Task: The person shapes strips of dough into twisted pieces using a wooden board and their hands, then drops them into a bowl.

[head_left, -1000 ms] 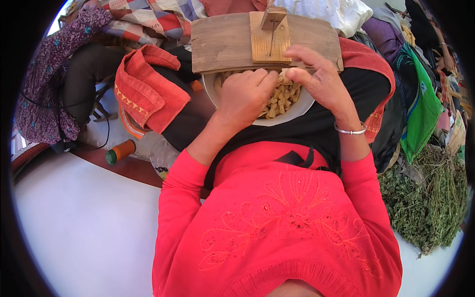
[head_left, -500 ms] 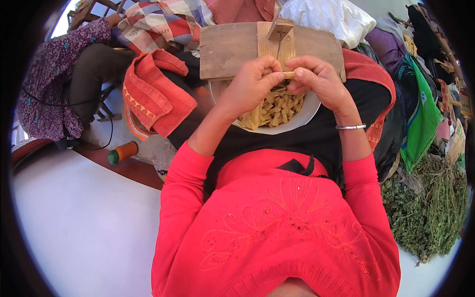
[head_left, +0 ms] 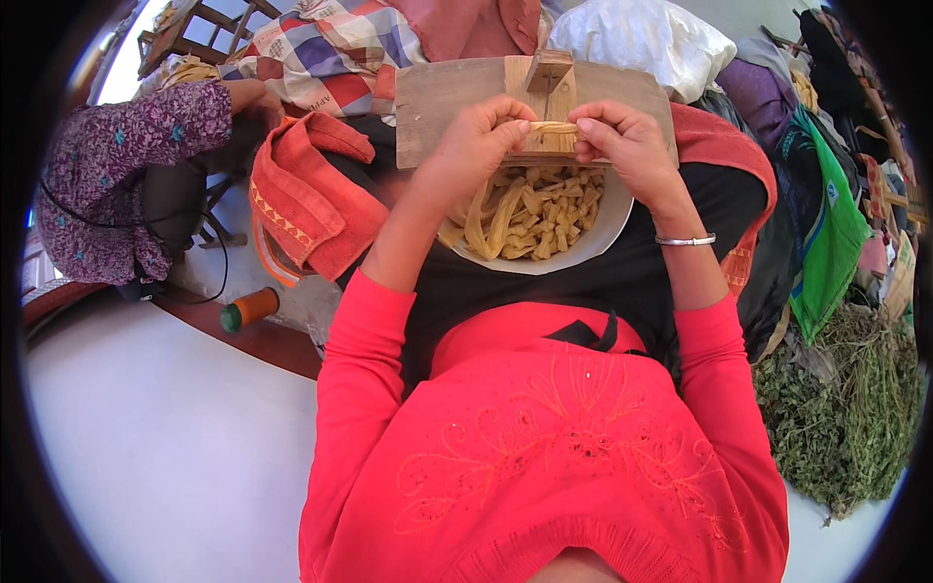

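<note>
A thin, pale yellow strip [head_left: 554, 127] stretches level between my two hands, in front of the wooden board. My left hand [head_left: 474, 146] pinches its left end between thumb and fingers. The right end is pinched by my right hand [head_left: 624, 146]. Below them, a white bowl [head_left: 622, 216] sits on my lap, partly tucked under the board. It holds many short, knotted yellow pieces [head_left: 559, 219]. Longer yellow strips [head_left: 474, 225] lie along its left side, partly hidden by my left forearm.
The wooden board [head_left: 442, 102] lies across my lap with a small upright block [head_left: 549, 73] on it. Red towels [head_left: 311, 199] drape either side. A co-worker in a purple patterned top [head_left: 146, 165] sits at left. A thread spool [head_left: 251, 309] and dried plants [head_left: 846, 408] lie around.
My hands have drawn apart and risen slightly, so more of the strip shows between them. At left, the co-worker's arm has shifted and their hand has come lower.
</note>
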Tool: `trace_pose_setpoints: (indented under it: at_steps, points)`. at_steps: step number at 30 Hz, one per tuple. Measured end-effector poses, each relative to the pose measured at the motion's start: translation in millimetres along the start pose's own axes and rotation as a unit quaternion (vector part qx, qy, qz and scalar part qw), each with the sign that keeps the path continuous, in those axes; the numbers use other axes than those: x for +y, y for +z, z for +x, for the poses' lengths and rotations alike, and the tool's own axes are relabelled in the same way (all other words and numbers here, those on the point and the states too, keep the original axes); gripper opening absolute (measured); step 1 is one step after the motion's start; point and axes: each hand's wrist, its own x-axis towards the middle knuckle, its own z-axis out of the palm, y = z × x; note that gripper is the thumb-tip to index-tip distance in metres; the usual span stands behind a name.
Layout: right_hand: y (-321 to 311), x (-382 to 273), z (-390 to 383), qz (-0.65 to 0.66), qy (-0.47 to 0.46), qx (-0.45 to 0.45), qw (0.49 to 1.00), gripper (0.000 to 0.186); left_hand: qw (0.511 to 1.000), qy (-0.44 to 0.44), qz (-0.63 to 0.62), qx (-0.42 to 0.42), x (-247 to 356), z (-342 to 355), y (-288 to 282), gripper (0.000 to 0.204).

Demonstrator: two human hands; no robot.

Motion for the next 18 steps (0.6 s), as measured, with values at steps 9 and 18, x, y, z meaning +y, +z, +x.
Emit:
trace_pose_setpoints:
  at_steps: [9, 18]
  points:
    - [6.9, 31.2, 27.2, -0.208, -0.084, 0.102, 0.969, 0.012, 0.997, -0.042, 0.035, 0.048, -24.4, 29.2, -5.5, 0.011]
    - [29.0, 7.7, -11.8, -0.429, -0.394, 0.183, 0.792, 0.012, 0.994, -0.005, 0.017, 0.111, -17.6, -8.3, 16.6, 0.010]
